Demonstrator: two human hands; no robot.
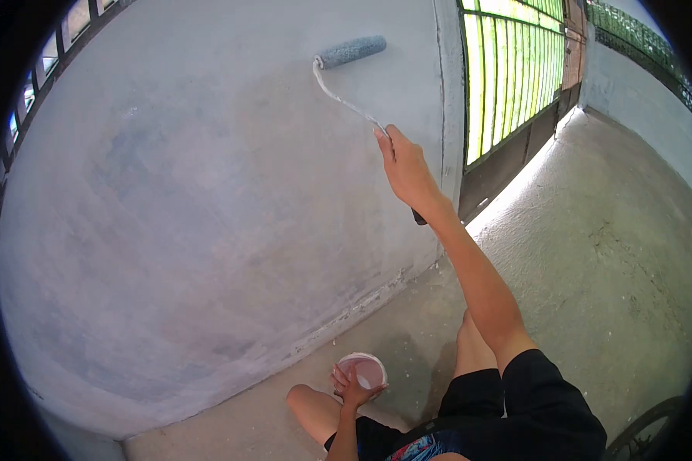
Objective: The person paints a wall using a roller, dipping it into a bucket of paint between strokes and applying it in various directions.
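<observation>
My right hand (409,167) is wrapped round the handle of a paint roller, its dark end sticking out below the fist. The roller's grey-blue, paint-soaked sleeve (352,52) lies against the upper part of the wall (231,184), joined to the handle by a bent, paint-coated wire frame. Low down by my knee, my left hand (354,390) holds a small round bucket (372,358) at its near side, fingers spread along the rim. Pale paint shows inside the bucket. The wall has patchy light grey and darker areas.
Right of the wall stands a barred metal gate (511,84) with bright light behind it. The concrete floor (592,230) stretches right to a low wall (646,115). Part of a wheel (646,430) shows at the lower right. Bars (46,61) run along the upper left.
</observation>
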